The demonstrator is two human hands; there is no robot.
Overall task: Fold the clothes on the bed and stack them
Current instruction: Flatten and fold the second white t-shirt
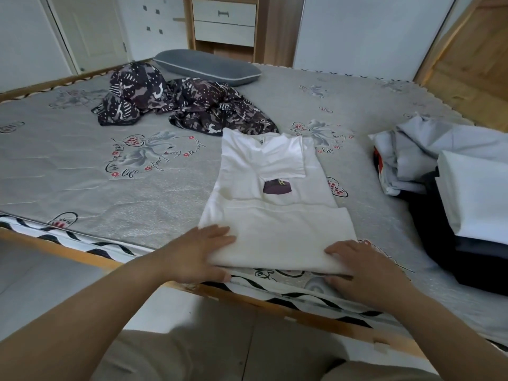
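Observation:
A white T-shirt (272,196) with a dark print lies on the grey bed (110,166), its sleeves folded in and its bottom part folded up near the front edge. My left hand (198,254) grips the folded hem at its left corner, thumb under the cloth. At the right corner my right hand (362,268) holds the same fold. A crumpled dark patterned garment (178,101) lies further back. A stack of folded grey and white clothes (445,166) sits at the right.
A grey pillow (206,66) lies at the head of the bed. A wooden drawer unit (224,22) stands behind it. The bed's wooden frame (275,301) runs in front of me. A dark item (439,243) sits under the stack.

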